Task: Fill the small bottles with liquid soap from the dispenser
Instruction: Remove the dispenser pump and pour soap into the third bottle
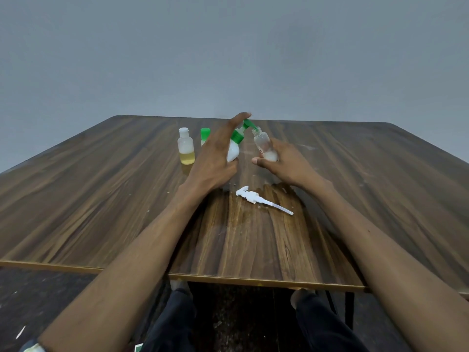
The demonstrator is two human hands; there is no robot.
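My left hand grips the white soap dispenser with its green pump head, a finger resting on top of the pump. The green nozzle points at the mouth of a small clear bottle, which is tilted toward it and holds white foam at the bottom. My right hand holds that bottle by its base. Another small open bottle with yellow liquid and foam stands upright to the left. A green-capped bottle is partly hidden behind my left hand.
A loose white pump with its dip tube lies on the wooden table, near a wet patch in front of my hands. The table's front edge runs just above my knees. A grey wall stands behind.
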